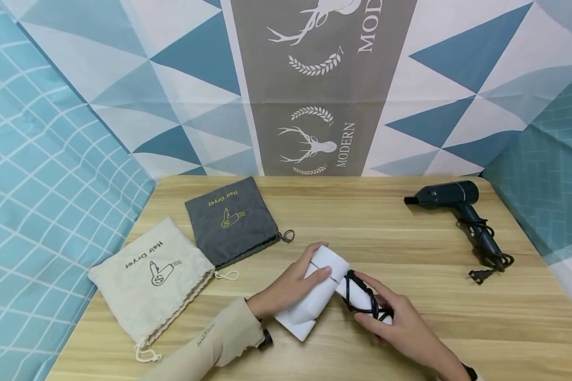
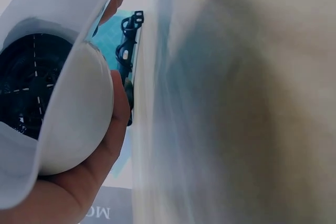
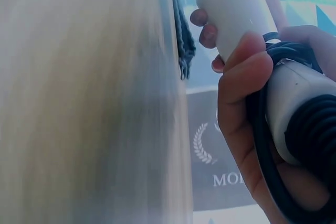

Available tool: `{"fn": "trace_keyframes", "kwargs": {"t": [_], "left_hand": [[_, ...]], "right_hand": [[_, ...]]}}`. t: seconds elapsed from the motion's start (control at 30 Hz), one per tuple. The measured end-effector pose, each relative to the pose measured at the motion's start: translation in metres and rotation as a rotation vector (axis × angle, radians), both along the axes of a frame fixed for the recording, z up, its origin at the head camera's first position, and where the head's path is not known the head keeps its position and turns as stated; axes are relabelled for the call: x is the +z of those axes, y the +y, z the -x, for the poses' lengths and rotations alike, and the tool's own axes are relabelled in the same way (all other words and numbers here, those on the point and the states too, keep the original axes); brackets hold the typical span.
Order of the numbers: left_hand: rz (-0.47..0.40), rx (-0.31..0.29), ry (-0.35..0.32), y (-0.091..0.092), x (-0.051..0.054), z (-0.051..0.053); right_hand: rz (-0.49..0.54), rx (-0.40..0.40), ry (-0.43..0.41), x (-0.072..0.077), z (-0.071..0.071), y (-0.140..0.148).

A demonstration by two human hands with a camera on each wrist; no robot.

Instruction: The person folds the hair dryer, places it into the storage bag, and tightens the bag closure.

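Note:
A white hair dryer [image 1: 310,304] is held above the front middle of the table between both hands. My left hand [image 1: 291,280] grips its barrel, thumb across the top. Around the handle [image 1: 359,296], wrapped in black cord, my right hand [image 1: 405,323] curls its fingers. In the left wrist view the dark nozzle opening [image 2: 34,82] with its cross-shaped grille faces the camera. The right wrist view shows the coiled black cord [image 3: 315,135] at the handle's end. To the left lie a grey drawstring pouch [image 1: 231,219] and a cream drawstring pouch [image 1: 152,275], both printed "Hair Dryer".
A dark hair dryer [image 1: 448,194] lies at the back right of the wooden table [image 1: 352,206], cord wound on its handle and its plug [image 1: 480,275] toward the front. Patterned cloth [image 1: 314,90] hangs behind the table, with blue gridded cloth [image 1: 43,159] at the left.

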State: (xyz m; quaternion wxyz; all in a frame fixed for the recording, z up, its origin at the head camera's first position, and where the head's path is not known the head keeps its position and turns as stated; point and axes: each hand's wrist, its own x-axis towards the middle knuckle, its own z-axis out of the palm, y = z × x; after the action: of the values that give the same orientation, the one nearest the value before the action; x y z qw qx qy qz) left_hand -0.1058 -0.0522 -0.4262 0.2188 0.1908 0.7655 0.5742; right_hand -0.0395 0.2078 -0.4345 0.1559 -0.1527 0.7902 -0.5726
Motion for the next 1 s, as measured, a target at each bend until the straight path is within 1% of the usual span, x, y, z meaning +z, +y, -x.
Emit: {"fn": "trace_keyframes", "kwargs": {"t": [0.13,0.23,0.33,0.4,0.5,0.6,0.77,1.0], "left_hand": [[-0.008,0.017,0.023,-0.005,-0.002,-0.007],[-0.036,0.029,0.027,-0.006,-0.005,-0.009],[-0.057,0.043,0.042,-0.004,-0.007,-0.01],[-0.064,0.053,0.063,-0.002,-0.007,-0.009],[-0.069,0.065,0.102,0.0,-0.004,-0.008],[-0.068,0.08,0.131,0.001,0.001,-0.008],[-0.067,0.103,0.163,0.001,0.004,-0.009],[-0.078,0.13,0.174,0.0,0.009,-0.013]], "right_hand": [[0.001,0.004,0.024,-0.001,-0.003,-0.006],[-0.018,-0.032,0.026,-0.001,-0.005,-0.009],[-0.057,-0.109,0.025,0.0,-0.007,-0.013],[-0.079,-0.171,0.038,0.001,-0.008,-0.015],[-0.099,-0.251,0.075,0.003,-0.01,-0.018],[-0.1,-0.294,0.1,0.004,-0.01,-0.021],[-0.088,-0.314,0.153,0.005,-0.009,-0.023],[-0.035,-0.306,0.287,0.002,-0.011,-0.027]]}}
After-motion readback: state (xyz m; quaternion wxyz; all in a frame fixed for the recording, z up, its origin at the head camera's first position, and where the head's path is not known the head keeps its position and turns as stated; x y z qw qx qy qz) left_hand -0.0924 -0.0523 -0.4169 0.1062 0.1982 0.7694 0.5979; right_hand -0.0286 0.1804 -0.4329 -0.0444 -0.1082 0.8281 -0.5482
